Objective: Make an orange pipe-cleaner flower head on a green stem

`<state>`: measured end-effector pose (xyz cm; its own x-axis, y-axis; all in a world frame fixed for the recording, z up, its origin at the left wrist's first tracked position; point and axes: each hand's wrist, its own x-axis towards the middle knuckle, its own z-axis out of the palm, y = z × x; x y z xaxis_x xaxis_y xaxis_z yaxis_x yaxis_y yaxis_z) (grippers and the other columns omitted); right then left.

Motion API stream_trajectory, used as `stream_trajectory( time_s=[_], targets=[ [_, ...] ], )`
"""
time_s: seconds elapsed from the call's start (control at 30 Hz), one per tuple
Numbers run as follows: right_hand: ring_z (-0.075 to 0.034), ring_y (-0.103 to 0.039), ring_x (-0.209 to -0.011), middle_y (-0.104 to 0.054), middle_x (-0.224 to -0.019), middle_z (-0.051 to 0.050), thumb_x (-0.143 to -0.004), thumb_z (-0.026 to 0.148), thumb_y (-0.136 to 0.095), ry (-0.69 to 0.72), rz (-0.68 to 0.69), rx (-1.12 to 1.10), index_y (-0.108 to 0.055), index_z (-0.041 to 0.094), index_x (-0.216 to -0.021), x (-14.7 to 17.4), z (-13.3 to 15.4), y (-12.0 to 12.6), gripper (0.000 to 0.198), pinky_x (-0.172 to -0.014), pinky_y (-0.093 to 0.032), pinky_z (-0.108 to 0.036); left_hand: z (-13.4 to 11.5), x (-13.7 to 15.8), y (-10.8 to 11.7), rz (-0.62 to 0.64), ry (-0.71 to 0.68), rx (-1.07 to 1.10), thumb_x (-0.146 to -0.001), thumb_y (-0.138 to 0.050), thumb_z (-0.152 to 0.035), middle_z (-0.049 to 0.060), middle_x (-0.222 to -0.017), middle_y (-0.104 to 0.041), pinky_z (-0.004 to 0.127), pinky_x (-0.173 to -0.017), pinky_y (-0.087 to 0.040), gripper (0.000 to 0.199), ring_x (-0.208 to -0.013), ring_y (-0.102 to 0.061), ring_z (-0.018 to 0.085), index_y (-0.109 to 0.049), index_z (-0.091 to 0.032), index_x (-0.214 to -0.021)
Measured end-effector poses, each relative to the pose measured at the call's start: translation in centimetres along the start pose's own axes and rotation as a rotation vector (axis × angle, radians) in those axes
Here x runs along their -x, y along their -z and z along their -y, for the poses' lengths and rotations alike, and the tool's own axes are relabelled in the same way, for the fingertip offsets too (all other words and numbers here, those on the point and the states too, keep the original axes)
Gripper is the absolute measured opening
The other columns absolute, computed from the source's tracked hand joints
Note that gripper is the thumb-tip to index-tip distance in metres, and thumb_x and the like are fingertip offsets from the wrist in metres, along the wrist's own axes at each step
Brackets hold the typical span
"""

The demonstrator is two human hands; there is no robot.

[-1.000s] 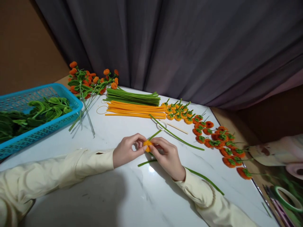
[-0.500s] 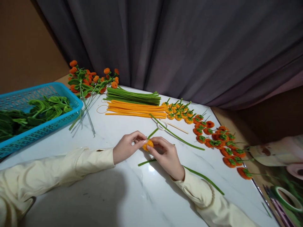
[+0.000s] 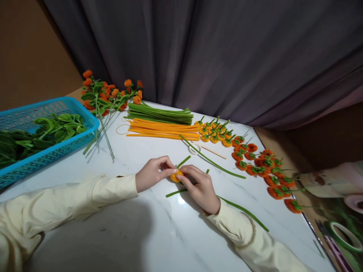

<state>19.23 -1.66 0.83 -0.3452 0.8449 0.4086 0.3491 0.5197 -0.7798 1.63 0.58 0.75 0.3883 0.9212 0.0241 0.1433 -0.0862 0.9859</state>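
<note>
Between the fingertips of both hands is a small yellow-orange pipe-cleaner flower head (image 3: 176, 176), with a short green stem (image 3: 184, 161) pointing up and to the right. My left hand (image 3: 155, 173) pinches its left side, thumb and forefinger together. On its right side, my right hand (image 3: 200, 187) grips it with thumb and fingers. A long green pipe cleaner (image 3: 215, 161) lies just beyond the right hand, crossing a white ring (image 3: 194, 148). Another green pipe cleaner (image 3: 246, 214) runs under the right wrist and is partly hidden.
Bundles of green (image 3: 159, 113) and orange pipe cleaners (image 3: 164, 128) lie at the back. Finished yellow (image 3: 214, 138) and orange flower heads (image 3: 263, 162) line the right side. A blue basket (image 3: 56, 149) of green leaves stands left, near orange flowers on stems (image 3: 110, 94). A wooden stick (image 3: 214, 152) lies behind.
The flower head has turned slightly in the fingers, and its green stem now leans further right. Both hands stay in nearly the same place.
</note>
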Motion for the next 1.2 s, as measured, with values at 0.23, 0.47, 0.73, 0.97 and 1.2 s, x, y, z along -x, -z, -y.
stream_trajectory(
  time_s=[0.23,0.47,0.73,0.97,1.2],
  targets=[
    [-0.014,-0.058,-0.080,-0.062,-0.087,-0.006,-0.084,0.013,-0.052,0.042,0.032,0.004,-0.058,0.018,-0.093,0.2,-0.2,0.0,0.012,-0.071,-0.048,-0.026,-0.2,0.5,-0.1,0.026,-0.142,-0.091,-0.081,-0.053,-0.027,0.004,-0.071,-0.058,0.025,-0.063,-0.044,0.019,-0.066,-0.055,0.013,-0.054,-0.013,-0.069],
    [-0.014,-0.057,-0.079,-0.061,-0.086,-0.006,-0.084,0.013,-0.051,0.066,0.041,0.009,-0.057,0.017,-0.092,0.3,-0.3,-0.1,0.011,-0.071,-0.048,-0.026,-0.5,0.8,0.1,0.045,-0.325,-0.239,-0.080,-0.049,-0.017,0.005,-0.073,-0.054,0.023,-0.061,-0.043,0.010,-0.066,-0.051,0.012,-0.051,-0.014,-0.071],
    [-0.017,-0.056,-0.080,-0.062,-0.086,-0.007,-0.082,0.010,-0.053,0.136,-0.131,0.123,-0.058,0.018,-0.092,0.0,0.1,0.0,0.014,-0.071,-0.048,-0.031,-0.1,0.7,-0.2,0.006,-0.141,-0.063,-0.078,-0.056,-0.025,0.005,-0.085,-0.054,0.023,-0.061,-0.043,0.023,-0.066,-0.051,0.010,-0.049,-0.014,-0.098],
    [-0.019,-0.057,-0.090,-0.061,-0.099,-0.010,-0.080,0.000,-0.049,0.292,-0.189,0.162,-0.056,0.019,-0.108,0.3,-0.3,0.2,0.034,-0.076,-0.048,-0.035,-0.6,-0.1,-0.1,0.145,0.260,0.487,-0.079,-0.054,-0.044,0.006,-0.071,-0.061,0.024,-0.045,-0.043,0.041,-0.056,-0.058,0.015,-0.049,-0.011,-0.103],
    [-0.021,-0.056,-0.097,-0.061,-0.105,-0.010,-0.082,0.008,-0.051,0.268,-0.089,0.154,-0.059,0.020,-0.106,0.1,-0.2,0.3,0.028,-0.081,-0.048,-0.038,-0.3,-0.2,0.1,0.078,0.253,0.532,-0.072,-0.067,-0.030,0.006,-0.085,-0.064,0.025,-0.065,-0.048,0.043,-0.072,-0.060,0.013,-0.056,-0.012,-0.110]
  ],
)
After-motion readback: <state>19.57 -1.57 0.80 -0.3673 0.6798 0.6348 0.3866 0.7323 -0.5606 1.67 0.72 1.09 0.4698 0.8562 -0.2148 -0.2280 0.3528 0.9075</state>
